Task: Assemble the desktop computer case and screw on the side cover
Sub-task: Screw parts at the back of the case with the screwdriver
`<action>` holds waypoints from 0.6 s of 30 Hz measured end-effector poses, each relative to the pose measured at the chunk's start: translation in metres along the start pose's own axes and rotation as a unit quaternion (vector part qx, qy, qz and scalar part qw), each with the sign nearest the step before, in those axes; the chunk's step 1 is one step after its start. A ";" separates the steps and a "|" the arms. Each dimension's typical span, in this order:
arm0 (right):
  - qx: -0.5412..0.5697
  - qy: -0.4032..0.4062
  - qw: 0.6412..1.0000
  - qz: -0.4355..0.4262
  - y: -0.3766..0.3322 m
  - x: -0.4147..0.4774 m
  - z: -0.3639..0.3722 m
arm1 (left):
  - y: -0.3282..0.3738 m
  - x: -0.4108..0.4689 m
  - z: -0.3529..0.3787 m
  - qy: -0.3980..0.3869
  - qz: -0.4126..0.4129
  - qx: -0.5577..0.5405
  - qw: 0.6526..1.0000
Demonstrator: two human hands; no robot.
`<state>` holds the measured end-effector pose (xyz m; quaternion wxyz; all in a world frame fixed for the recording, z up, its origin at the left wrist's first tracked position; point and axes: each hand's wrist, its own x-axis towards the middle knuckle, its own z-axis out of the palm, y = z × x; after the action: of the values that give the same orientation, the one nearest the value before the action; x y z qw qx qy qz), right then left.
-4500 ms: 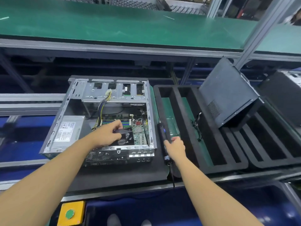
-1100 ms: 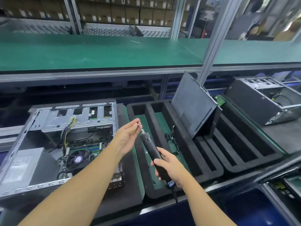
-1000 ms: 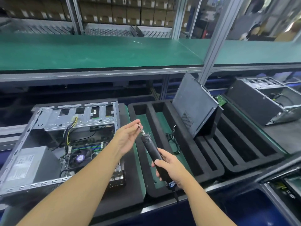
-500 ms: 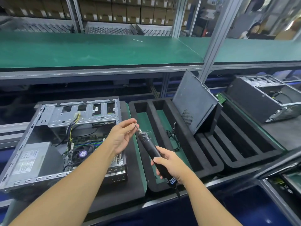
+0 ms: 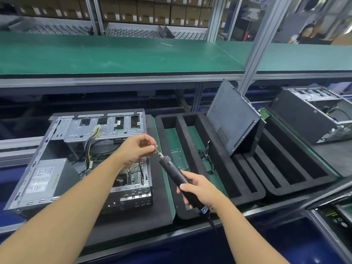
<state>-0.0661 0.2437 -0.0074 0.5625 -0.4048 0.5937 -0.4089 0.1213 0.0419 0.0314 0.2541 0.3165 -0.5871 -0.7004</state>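
An open desktop case [image 5: 62, 155] lies on a black foam pad at the left, its power supply, cables and board exposed. My right hand [image 5: 202, 191] grips a black electric screwdriver [image 5: 176, 176], which points up and left. My left hand [image 5: 138, 147] pinches at the tip of the screwdriver's bit, above the case's right edge. Whether a screw is between the fingers is too small to tell. The dark side cover [image 5: 231, 116] leans upright in a black foam tray [image 5: 190, 138] to the right.
A second open case [image 5: 308, 115] lies on its side at the far right. A green shelf [image 5: 118, 54] runs above the bench, held by an aluminium post [image 5: 261, 44]. A loose cable [image 5: 206, 159] lies in the foam tray. A person sits in the far background at the upper right.
Both hands and the screwdriver have stayed together over the last second, drifting slightly left and up in view. Earlier my left hand was inside the case while my right picked up the screwdriver.
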 end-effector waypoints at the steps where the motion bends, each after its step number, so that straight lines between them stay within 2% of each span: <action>1: 0.003 -0.001 1.000 0.000 0.000 0.001 0.001 | 0.002 0.000 -0.002 -0.003 -0.003 0.019 1.000; 3: 0.012 -0.006 1.000 -0.004 -0.001 0.003 0.006 | 0.004 -0.001 -0.006 0.001 -0.006 0.009 1.000; 6: 0.014 -0.015 1.000 -0.017 -0.010 0.008 0.015 | 0.002 -0.006 -0.010 0.028 -0.003 -0.108 0.994; 11: 0.070 -0.073 0.995 0.001 -0.030 0.021 0.035 | -0.007 -0.014 -0.014 0.109 -0.017 -0.277 0.955; 14: 0.110 -0.103 0.989 0.001 -0.036 0.026 0.055 | -0.007 -0.019 -0.022 0.168 -0.029 -0.301 0.938; 18: 0.118 -0.092 0.989 -0.008 -0.034 0.029 0.079 | -0.006 -0.032 -0.046 0.192 -0.031 -0.273 0.942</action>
<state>0.0123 0.2030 0.0120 0.6554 -0.3759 0.4837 -0.4418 0.1771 0.0360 0.0252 0.4171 0.3817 -0.3027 -0.7673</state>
